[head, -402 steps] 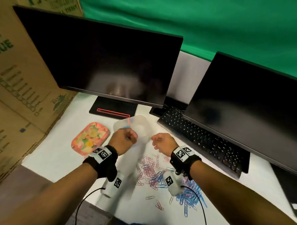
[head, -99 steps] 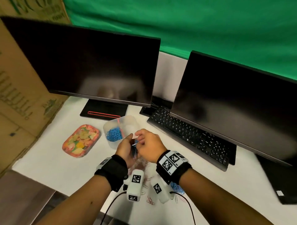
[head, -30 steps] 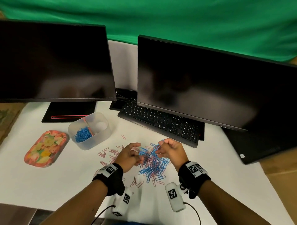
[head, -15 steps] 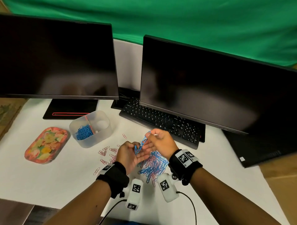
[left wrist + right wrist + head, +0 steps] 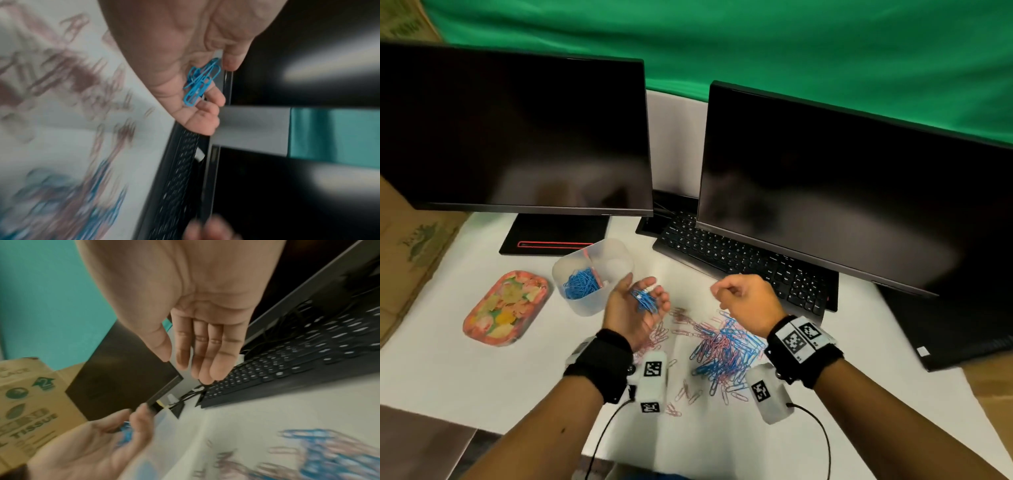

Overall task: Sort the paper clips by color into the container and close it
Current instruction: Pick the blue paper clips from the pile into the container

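Observation:
My left hand (image 5: 643,301) is turned palm up just right of the clear divided container (image 5: 616,250), its fingers curled round a small bunch of blue paper clips (image 5: 645,301); the same blue clips (image 5: 200,82) show against the fingers in the left wrist view. A heap of blue clips (image 5: 580,284) lies in the container's left compartment; the right one looks empty. My right hand (image 5: 722,291) hovers empty with relaxed fingers (image 5: 195,345) above the mixed pile of blue and pink clips (image 5: 726,349). Loose pink clips (image 5: 657,337) lie near my left wrist.
A floral oval lid (image 5: 506,308) lies left of the container. Two dark monitors (image 5: 517,137) and a black keyboard (image 5: 739,260) stand close behind the hands. A cardboard box (image 5: 410,240) borders the white table (image 5: 465,377) on the left.
The hands were together over the pile, passing blue clips; now they are apart. My left hand has carried the clips left toward the container, and my right hand has pulled away empty.

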A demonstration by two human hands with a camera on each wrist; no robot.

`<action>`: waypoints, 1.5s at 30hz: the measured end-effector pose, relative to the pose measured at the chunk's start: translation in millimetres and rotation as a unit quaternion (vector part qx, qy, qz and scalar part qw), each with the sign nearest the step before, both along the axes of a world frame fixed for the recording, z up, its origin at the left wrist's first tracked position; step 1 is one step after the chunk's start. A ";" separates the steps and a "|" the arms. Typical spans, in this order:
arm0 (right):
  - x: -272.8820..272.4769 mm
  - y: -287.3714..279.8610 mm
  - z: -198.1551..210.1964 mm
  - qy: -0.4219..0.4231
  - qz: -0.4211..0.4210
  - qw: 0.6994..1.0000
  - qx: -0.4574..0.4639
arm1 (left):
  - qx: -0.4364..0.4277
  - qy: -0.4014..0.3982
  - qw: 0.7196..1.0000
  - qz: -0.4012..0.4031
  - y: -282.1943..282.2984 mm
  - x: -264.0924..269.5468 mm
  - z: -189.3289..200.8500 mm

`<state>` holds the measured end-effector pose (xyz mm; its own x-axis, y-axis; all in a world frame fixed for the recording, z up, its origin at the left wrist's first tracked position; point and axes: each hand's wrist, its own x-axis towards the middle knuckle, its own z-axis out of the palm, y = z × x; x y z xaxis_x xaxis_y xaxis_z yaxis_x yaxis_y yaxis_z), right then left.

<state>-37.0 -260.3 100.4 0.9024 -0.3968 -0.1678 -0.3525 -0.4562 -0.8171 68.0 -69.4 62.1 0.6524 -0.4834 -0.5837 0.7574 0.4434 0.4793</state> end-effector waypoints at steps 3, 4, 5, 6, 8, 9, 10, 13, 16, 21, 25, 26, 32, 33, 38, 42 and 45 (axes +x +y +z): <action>-21.9 -21.4 -16.2 0.045 -0.027 0.999 -0.014 | 0.035 -0.035 0.997 0.067 33.3 37.4 2.9; -30.3 -28.0 -23.1 0.067 -0.035 0.997 -0.026 | 0.047 -0.034 0.994 0.088 42.8 49.2 3.8; -38.5 -34.6 -31.6 0.089 -0.043 0.994 -0.034 | 0.060 -0.031 0.992 0.107 51.0 60.2 4.8; -46.0 -39.9 -39.4 0.111 -0.052 0.992 -0.039 | 0.075 -0.025 0.990 0.121 57.6 69.4 7.1; -58.3 -46.2 -50.6 0.144 -0.066 0.986 -0.046 | 0.115 -0.009 0.983 0.140 66.5 83.0 9.9; -63.5 -48.0 -54.0 0.159 -0.065 0.983 -0.064 | 0.135 -0.004 0.980 0.146 68.0 87.0 9.4; -67.0 -48.3 -55.9 0.178 -0.055 0.979 -0.089 | 0.150 -0.001 0.977 0.151 68.3 89.9 9.2; -72.7 -47.9 -64.6 0.206 -0.030 0.968 -0.140 | 0.178 0.001 0.972 0.150 63.2 89.9 11.3; -72.5 -49.0 -74.5 0.207 -0.042 0.968 -0.135 | 0.226 -0.016 0.963 0.148 54.4 84.7 18.7; -65.9 -42.8 -86.8 0.238 -0.010 0.960 -0.145 | 0.435 -0.257 0.859 0.084 33.1 54.8 22.4; -63.4 -32.3 -94.8 0.253 0.021 0.946 -0.203 | 0.430 -0.416 0.793 -0.111 2.6 3.5 17.1; -62.8 -30.9 -95.6 0.250 0.016 0.946 -0.207 | 0.434 -0.434 0.772 -0.164 -6.0 -10.0 12.3; -58.1 -30.3 -97.2 0.258 0.011 0.941 -0.218 | 0.502 -0.465 0.623 -0.378 -37.5 -52.3 -39.0; -57.8 -30.0 -97.9 0.261 0.012 0.940 -0.218 | 0.510 -0.466 0.601 -0.400 -39.3 -55.0 -45.6; -58.5 -29.5 -100.2 0.276 0.013 0.940 -0.198 | 0.543 -0.483 0.533 -0.433 -42.7 -55.7 -60.9; -62.3 -32.1 -98.4 0.250 0.010 0.954 -0.166 | 0.533 -0.473 0.563 -0.419 -37.8 -48.6 -61.8; -66.1 -35.1 -94.7 0.206 0.001 0.970 -0.128 | 0.513 -0.437 0.627 -0.391 -32.2 -44.1 -58.0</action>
<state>-103.0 -295.3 5.7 0.7802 -0.4711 -0.4116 -0.6244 -0.6265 -0.4665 23.9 -101.6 4.1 0.7372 -0.5183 -0.4335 -0.2009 -0.7806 0.5918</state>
